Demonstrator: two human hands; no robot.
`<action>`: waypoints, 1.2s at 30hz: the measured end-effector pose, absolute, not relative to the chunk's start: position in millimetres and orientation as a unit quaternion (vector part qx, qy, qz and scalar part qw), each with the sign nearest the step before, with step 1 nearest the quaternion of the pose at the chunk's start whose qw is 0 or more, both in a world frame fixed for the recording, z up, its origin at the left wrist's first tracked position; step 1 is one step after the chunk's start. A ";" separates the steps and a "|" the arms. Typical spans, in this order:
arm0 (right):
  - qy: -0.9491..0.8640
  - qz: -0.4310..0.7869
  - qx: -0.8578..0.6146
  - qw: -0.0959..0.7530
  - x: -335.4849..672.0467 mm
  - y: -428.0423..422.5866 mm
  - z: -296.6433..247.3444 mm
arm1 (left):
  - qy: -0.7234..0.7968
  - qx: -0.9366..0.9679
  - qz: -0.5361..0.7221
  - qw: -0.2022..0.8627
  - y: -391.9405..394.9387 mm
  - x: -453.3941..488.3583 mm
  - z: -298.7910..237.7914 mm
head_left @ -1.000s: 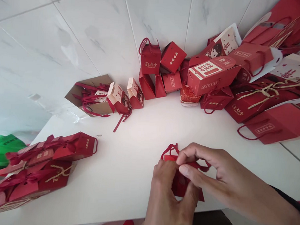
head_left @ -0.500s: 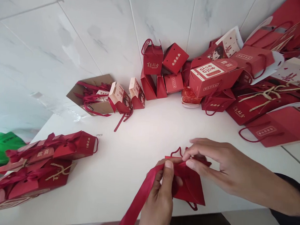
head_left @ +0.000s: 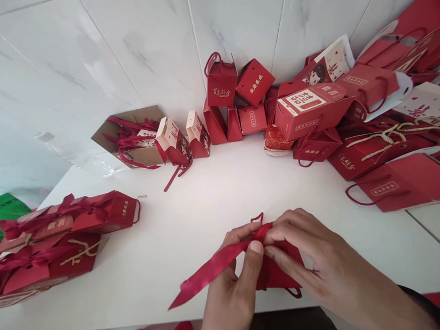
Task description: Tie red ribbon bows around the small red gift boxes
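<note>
The left hand (head_left: 236, 287) grips a wide red ribbon (head_left: 210, 269) between thumb and fingers, its loose end trailing out to the side, while the right hand (head_left: 300, 251) pinches close beside it, apparently on the same ribbon at the top of a red box (head_left: 279, 274) near the front edge of the white table (head_left: 157, 259). The step in hand looks like tying that ribbon; the next move seems to call for drawing it snug without crushing the box.
</note>
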State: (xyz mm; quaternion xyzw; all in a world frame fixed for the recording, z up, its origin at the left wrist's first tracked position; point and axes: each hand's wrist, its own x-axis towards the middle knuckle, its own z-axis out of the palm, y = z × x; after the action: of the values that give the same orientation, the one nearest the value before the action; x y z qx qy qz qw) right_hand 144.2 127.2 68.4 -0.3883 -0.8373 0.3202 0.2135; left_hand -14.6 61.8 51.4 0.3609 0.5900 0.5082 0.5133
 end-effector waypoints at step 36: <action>-0.731 0.483 -0.460 0.142 170.5 131.5 84.2 | 0.545 0.359 0.482 0.585 72.3 -14.9 57.5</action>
State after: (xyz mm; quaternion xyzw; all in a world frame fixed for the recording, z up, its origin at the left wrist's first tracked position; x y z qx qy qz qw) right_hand 170.5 131.5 84.2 -0.4598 -0.7315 0.4830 0.1424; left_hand -14.9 72.3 57.5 0.3589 0.5452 0.4820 0.5845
